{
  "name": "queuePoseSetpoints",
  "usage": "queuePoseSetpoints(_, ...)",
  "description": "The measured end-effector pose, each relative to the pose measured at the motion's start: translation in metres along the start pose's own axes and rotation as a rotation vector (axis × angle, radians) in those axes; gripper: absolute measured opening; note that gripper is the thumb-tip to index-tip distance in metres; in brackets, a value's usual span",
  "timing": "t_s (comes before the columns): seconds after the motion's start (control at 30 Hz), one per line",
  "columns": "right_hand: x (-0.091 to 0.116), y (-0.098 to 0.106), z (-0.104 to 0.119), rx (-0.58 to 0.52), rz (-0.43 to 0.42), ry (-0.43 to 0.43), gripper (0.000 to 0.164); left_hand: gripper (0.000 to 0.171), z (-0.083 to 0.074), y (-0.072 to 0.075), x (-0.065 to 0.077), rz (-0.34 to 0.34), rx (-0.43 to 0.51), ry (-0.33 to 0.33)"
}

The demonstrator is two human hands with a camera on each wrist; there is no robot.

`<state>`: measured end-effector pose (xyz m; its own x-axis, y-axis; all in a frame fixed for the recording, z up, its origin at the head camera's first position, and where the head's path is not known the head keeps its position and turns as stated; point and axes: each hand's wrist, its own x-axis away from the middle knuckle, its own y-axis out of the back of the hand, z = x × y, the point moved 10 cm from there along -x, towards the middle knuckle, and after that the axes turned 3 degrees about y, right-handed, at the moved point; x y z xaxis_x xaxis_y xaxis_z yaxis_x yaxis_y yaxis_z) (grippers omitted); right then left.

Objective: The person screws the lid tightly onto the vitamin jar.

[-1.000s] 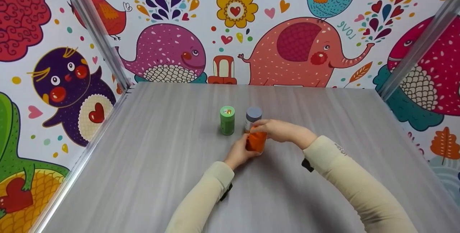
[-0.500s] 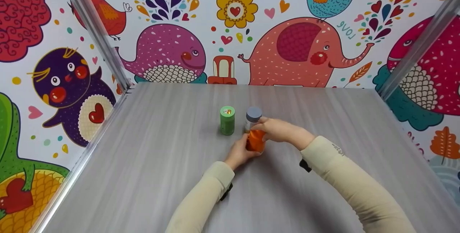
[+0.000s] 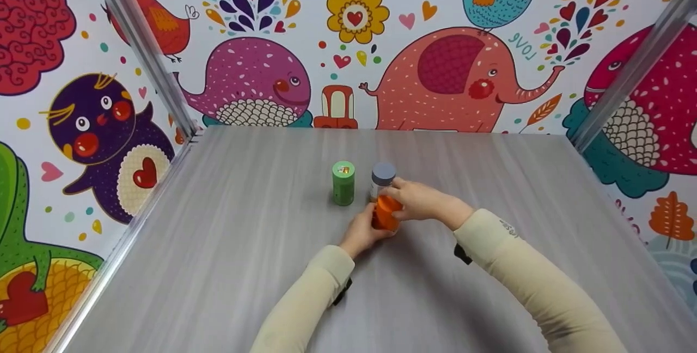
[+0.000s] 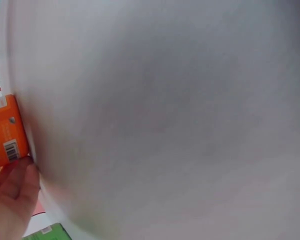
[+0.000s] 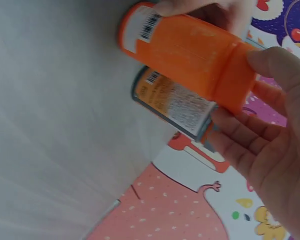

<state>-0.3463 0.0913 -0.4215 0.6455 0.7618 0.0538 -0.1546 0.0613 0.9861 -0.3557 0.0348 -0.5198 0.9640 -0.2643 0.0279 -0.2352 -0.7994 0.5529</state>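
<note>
An orange bottle (image 3: 385, 215) with an orange cap (image 5: 236, 75) stands upright on the grey table. My left hand (image 3: 361, 231) grips its lower body; the left wrist view shows that hand's fingertips (image 4: 27, 172) close to the table. My right hand (image 3: 423, 200) pinches the cap between thumb and fingers from the right side. Just behind is a grey-capped bottle (image 3: 384, 173) with an orange and white label, partly hidden by the orange bottle and my right hand. A green canister (image 3: 343, 185) stands to the left, apart from both hands.
Cartoon-printed panels (image 3: 348, 70) close off the back and sides of the table (image 3: 245, 222). Metal posts (image 3: 150, 53) rise at the back corners, and a metal rail (image 3: 103, 277) runs along the left edge.
My right hand has shifted slightly left, and its fingers have changed position around the orange cap. The left hand, the grey-capped bottle and the green canister stay in place.
</note>
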Motion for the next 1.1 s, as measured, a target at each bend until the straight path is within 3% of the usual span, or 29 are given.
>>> queuePoseSetpoints(0.57, -0.002, -0.003, -0.005, -0.088, -0.050, -0.076, 0.040, 0.059, -0.001, 0.002, 0.002, -0.028, -0.015, -0.016)
queuePoseSetpoints(0.77, 0.001, 0.002, -0.008, -0.113, -0.096, -0.061, 0.038, 0.060, 0.000, 0.002, 0.002, 0.001, 0.005, -0.003)
queuePoseSetpoints(0.9, 0.009, 0.011, -0.025, -0.103, -0.158, -0.086, 0.041, 0.061, 0.009, 0.006, 0.001, 0.024, 0.039, 0.069)
queuePoseSetpoints(1.1, 0.025, 0.016, -0.072, -0.162, -0.169, -0.257, 0.041, 0.060, 0.014, 0.024, 0.003, -0.009, 0.002, 0.090)
